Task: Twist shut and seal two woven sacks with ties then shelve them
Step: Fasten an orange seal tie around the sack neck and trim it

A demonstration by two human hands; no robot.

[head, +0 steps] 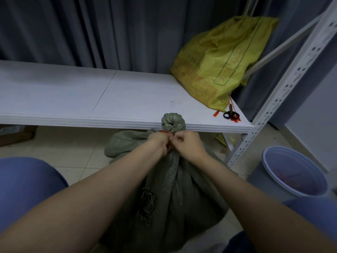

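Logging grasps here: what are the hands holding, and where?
The left hand and right hand pinch the red tie around the twisted neck of the green sack.

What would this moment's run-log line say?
step: sealing green woven sack | red tie: around twisted neck | left hand, right hand: pinch tie | yellow woven sack: on white shelf

Two sacks: one green sack (175,189), one yellow sack (218,61). Two hands: left hand (159,143), right hand (187,145). One shelf (73,92), one pair of scissors (230,114), one bucket (291,161), several red ties (216,113).
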